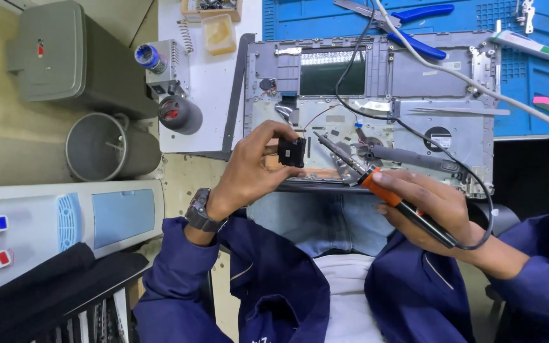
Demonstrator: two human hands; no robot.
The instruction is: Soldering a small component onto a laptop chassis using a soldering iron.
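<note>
- The left hand [249, 168] holds a small black boxy part [292, 152] up over the front edge of an opened grey laptop chassis [376, 108], the fingers [274, 130] closed round it from above and the thumb pressing from below.
- A dark metal wristwatch [201, 213] sits on that wrist, above a navy blue sleeve [179, 273].
- The right hand [433, 209] grips a soldering iron with an orange collar and black handle [401, 203], fingers wrapped round the handle.
- The iron's metal tip [328, 145] points up and left, ending just beside the black part, over the chassis; I cannot tell whether it touches anything.
- A black cord [408, 130] runs from the handle's end, loops across the chassis and away toward the back of the desk.
- The chassis lies on a white desk [208, 95] with a blue perforated mat [528, 76] behind it.
- Blue-handled pliers [414, 28] lie on the mat at the back.
- A small clear plastic tub [218, 33] stands at the back left, near a grey holder with a coil spring [169, 67].
- A round grey bin [106, 147] stands on the floor to the left, well apart from both hands.
</note>
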